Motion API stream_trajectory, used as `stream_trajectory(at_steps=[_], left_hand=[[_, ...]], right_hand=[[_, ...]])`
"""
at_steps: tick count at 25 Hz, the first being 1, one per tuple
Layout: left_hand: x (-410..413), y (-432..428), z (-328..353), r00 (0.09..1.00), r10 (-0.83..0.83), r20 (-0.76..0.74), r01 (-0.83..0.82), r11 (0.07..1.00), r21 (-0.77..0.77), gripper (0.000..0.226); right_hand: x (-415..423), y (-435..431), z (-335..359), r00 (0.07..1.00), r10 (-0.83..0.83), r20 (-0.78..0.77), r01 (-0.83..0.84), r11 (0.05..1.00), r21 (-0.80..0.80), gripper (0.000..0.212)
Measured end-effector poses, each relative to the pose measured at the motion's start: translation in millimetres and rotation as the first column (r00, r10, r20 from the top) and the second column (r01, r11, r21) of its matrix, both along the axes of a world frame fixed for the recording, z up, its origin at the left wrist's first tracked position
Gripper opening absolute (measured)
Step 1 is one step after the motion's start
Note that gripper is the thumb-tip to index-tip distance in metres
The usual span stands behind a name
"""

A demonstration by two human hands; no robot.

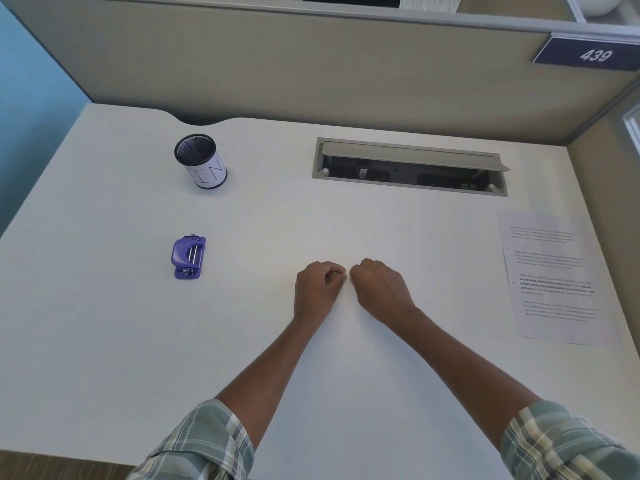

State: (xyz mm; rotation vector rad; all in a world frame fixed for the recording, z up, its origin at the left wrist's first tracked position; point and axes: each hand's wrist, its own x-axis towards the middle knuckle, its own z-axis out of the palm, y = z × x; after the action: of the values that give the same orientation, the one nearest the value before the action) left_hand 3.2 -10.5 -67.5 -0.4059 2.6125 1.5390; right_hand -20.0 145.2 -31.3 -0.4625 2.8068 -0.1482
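Observation:
My left hand [317, 289] and my right hand [379, 289] rest side by side as loose fists on the middle of the white desk [104, 341], knuckles almost touching. Neither holds anything that I can see. A purple hole punch [188, 256] lies on the desk to the left of my hands. A black mesh cup [201, 161] with a white paper label reading "IN" stands at the back left. A printed sheet of paper [554, 278] lies flat at the right side of the desk.
An open cable hatch [410, 168] with a raised grey lid is set into the desk at the back right. A beige partition wall [311, 71] runs along the back and right, bearing a blue sign "439" [594, 55].

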Motion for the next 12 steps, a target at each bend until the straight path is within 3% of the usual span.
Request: stream_trajectory(at_steps=[5,12], left_hand=[[-1.5,-0.8,-1.6,1.0,-0.005,-0.003,0.005,1.0,-0.006,0.009],[-0.6,-0.7,-1.4,1.0,-0.004,-0.008,0.004,1.0,-0.004,0.01]], right_hand=[[-8.8,-8.3,5.3,0.995,0.101,0.027,-0.103,0.991,0.09,0.027],[-20.1,-15.4,3.7,0.999,0.011,0.038,-0.016,0.993,0.116,0.045]])
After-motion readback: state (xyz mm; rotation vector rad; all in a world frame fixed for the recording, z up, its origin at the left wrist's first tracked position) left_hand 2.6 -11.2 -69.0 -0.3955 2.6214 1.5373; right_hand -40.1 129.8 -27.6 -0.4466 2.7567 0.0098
